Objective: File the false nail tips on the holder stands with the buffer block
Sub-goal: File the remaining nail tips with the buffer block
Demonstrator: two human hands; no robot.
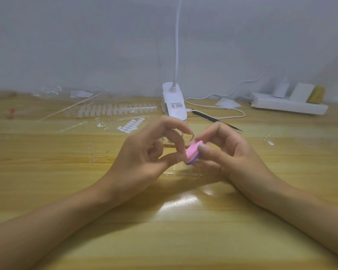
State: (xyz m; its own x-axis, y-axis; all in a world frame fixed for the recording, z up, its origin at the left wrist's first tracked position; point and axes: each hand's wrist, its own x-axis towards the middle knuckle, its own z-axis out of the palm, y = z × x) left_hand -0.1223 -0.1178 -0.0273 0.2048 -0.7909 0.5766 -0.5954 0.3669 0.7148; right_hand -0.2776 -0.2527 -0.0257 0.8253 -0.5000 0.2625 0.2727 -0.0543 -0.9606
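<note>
My right hand (pixel 228 152) grips a pink and purple buffer block (pixel 192 152) between thumb and fingers. My left hand (pixel 154 151) pinches a clear holder stand with a nail tip (pixel 191 136) at its fingertips, right against the top of the block. A clear strip of holder stands (pixel 183 174) lies on the wooden table (pixel 164 230) just below both hands. More clear nail tips in rows (pixel 115 110) lie at the back left. The tip between my fingers is mostly hidden.
A white clip lamp (pixel 174 103) stands behind my hands, its cable (pixel 213 111) looping right. Black tweezers (pixel 217 120) lie right of it. White adhesive tabs (pixel 130 125), clear strips (pixel 90 152), a white power strip (pixel 287 105) and plastic bags (pixel 51 92) sit around.
</note>
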